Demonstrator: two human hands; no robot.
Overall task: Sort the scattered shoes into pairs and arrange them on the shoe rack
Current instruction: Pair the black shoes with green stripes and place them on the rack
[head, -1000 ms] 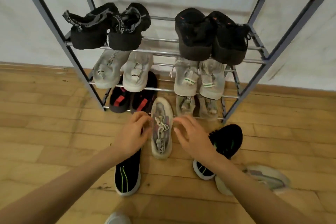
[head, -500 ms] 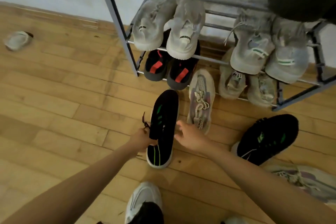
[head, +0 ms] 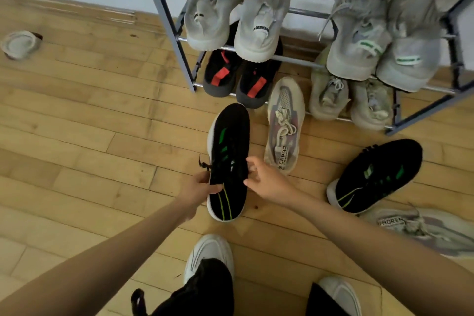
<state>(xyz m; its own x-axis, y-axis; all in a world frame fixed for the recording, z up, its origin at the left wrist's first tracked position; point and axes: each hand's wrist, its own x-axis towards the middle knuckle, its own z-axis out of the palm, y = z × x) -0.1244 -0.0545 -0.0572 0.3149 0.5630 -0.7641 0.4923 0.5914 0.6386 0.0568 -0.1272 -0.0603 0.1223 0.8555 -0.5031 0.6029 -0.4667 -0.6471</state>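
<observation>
**Black sneaker held in front of the shoe rack**

At far left a lone pale shoe [head: 20, 44] lies sole-up on the wooden plank floor [head: 77, 123], well apart from everything else. The left hand [head: 198, 188] grasps the black knit sneaker with green stripes and a white sole [head: 229, 159] at its left edge, thumb over the collar, a loose black lace end poking out just above the knuckles. The right hand [head: 266, 182] pinches the same sneaker's right edge with its fingertips, the other fingers loosely spread. The sneaker points toe-first at the grey metal shoe rack [head: 164, 7], just short of its bottom rail.

On the rack's lowest level sit black shoes with red straps [head: 237, 77], and to their right a pair of worn beige laced shoes [head: 348, 100]. Between these pairs, half on the floor, lies a cream and purple laced sneaker [head: 283, 123], just beside the held one. The level above carries two pairs of pale grey sneakers [head: 236, 13], heels outward.

Further right on the floor lies the matching black sneaker with green stripes [head: 377, 174], angled away from the rack, and at the right edge a second cream and purple sneaker [head: 425, 228]. Below, the person's own white shoes [head: 209, 251] stand on the planks.
</observation>
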